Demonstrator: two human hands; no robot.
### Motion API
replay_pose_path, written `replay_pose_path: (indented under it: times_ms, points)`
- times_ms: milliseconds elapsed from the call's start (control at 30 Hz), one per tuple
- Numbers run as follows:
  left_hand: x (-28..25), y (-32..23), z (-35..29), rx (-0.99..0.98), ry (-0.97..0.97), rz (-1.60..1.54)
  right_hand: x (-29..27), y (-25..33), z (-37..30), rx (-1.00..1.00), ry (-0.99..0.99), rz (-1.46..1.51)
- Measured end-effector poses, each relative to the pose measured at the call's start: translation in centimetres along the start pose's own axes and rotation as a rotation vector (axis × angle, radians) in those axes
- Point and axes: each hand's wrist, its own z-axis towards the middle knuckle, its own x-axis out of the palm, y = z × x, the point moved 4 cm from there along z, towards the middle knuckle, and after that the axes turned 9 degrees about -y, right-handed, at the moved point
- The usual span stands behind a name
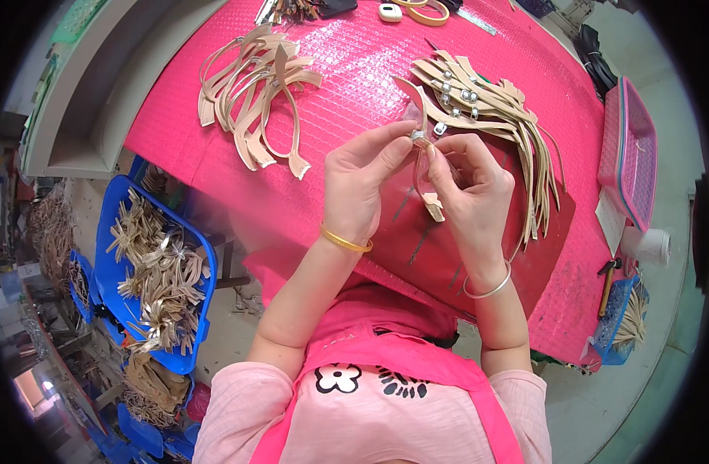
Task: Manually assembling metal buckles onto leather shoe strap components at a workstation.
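My left hand [362,174] pinches a small silver buckle [418,135] between thumb and fingers. My right hand [472,182] is closed on the beige strap [433,206] at that buckle, its fingers partly curled out of sight. One strap end rises above the hands, and another hangs below them. Just beyond my right hand lies a bundle of beige straps [517,124] with several silver buckles on them. Farther left, a loose heap of looped beige straps [250,100] rests on the pink table cover [347,77]. Under my hands is a dark red mat [524,271].
A blue basket [207,298] full of beige strap pieces stands left of the table. Pink baskets [629,155], a white roll [647,246], a hammer [606,288] and a blue basket of straps [613,317] line the right side. Tape rolls [429,14] and a white case [389,12] lie at the back.
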Motion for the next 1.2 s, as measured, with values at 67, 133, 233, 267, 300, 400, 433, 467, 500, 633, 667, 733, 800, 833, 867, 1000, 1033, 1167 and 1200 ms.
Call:
replay_pose_path:
  times_ms: [67, 133, 233, 267, 300, 400, 433, 467, 500, 633, 667, 733, 800, 833, 867, 1000, 1033, 1167, 1200]
  points:
    - [-0.1, -0.3, 0.0, 0.037, -0.012, 0.071, -0.1, 0.2, 0.0, -0.016, 0.002, -0.013]
    - [-0.1, -0.8, -0.1, 0.073, -0.024, 0.143, -0.3, -0.1, 0.0, 0.052, 0.004, 0.067]
    - [0.1, -1.5, -0.3, 0.173, 0.006, 0.299, -0.2, 0.3, 0.2, -0.054, 0.087, -0.065]
    - [0.1, -1.6, -0.4, 0.189, 0.035, 0.307, -0.4, 0.4, 0.4, -0.052, 0.084, -0.066]
    - [0.2, -1.7, -0.4, 0.205, 0.064, 0.314, -0.3, 0.7, 0.5, -0.133, 0.138, -0.121]
    - [0.3, -1.8, -0.3, 0.163, 0.115, 0.351, -0.2, 0.5, 1.1, -0.226, 0.226, -0.136]
    - [0.3, -2.1, -0.1, 0.161, 0.118, 0.351, -0.2, 0.4, 1.2, -0.237, 0.262, -0.096]
    - [0.3, -2.6, 0.2, 0.164, 0.125, 0.375, -0.5, 0.3, 1.1, -0.236, 0.259, -0.097]
    - [0.3, -3.1, 0.4, 0.167, 0.132, 0.400, -0.7, -0.1, 0.9, -0.106, 0.332, 0.041]
    - [1.5, -3.9, 0.8, 0.061, 0.283, 0.432, -0.4, -1.0, -0.1, 0.285, 0.298, 0.394]
    - [1.6, -3.5, 0.7, 0.060, 0.284, 0.433, -0.1, -1.1, -0.3, 0.286, 0.296, 0.395]
    - [1.4, -3.0, 0.4, 0.182, 0.194, 0.514, -0.3, -1.2, 0.0, 0.243, 0.146, 0.581]
    - [0.8, -3.6, -0.9, 0.360, 0.095, 0.794, -0.9, -1.7, -0.1, 0.263, 0.126, 0.544]
    - [0.5, -2.7, -1.7, 0.038, 0.126, 0.685, -1.1, -1.8, -0.5, 0.205, 0.104, 0.517]
    - [0.4, -1.7, -2.3, -0.281, 0.153, 0.563, -1.2, -1.5, -0.7, 0.148, 0.082, 0.488]
    - [1.6, 1.2, -1.0, -0.164, 0.173, 0.134, -1.5, 0.6, -1.1, -0.293, 0.026, -0.067]
    - [2.3, 1.4, -1.0, -0.138, 0.103, 0.119, -2.2, 0.6, -1.0, -0.305, -0.072, -0.040]
    - [2.9, 0.4, -1.6, -0.044, 0.214, 0.586, -3.3, 1.9, 1.3, -0.088, -0.003, 0.131]
    - [2.7, 0.5, -1.7, -0.047, 0.216, 0.585, -2.8, 1.4, 1.9, -0.041, 0.126, 0.106]
